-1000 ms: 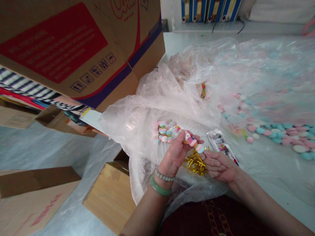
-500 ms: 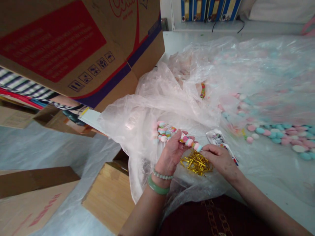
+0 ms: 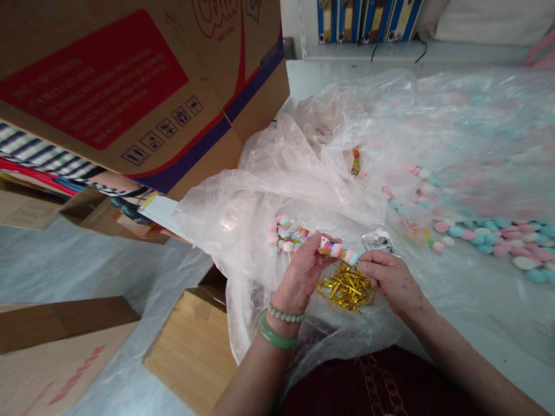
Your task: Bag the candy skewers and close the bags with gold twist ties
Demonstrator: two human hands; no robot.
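Observation:
My left hand, with a bead bracelet and a green bangle at its wrist, is closed round a marshmallow skewer of pink, blue, white and yellow pieces. The fingers of my right hand pinch the skewer's lower right end, where a stick or wrapper end is too small to make out. Just below lies a pile of gold twist ties. More marshmallow skewers rest left of my left hand. A silvery printed packet is partly behind my right hand.
Clear plastic sheeting covers much of the table. Loose pastel marshmallows spread over the right side, many under plastic. A large carton stands at the upper left, a wooden-looking box lower down. Blue binders line the back shelf.
My right hand has shifted slightly right and turned, covering more of the printed packet. Both hands stay at the marshmallow skewer, which has moved little.

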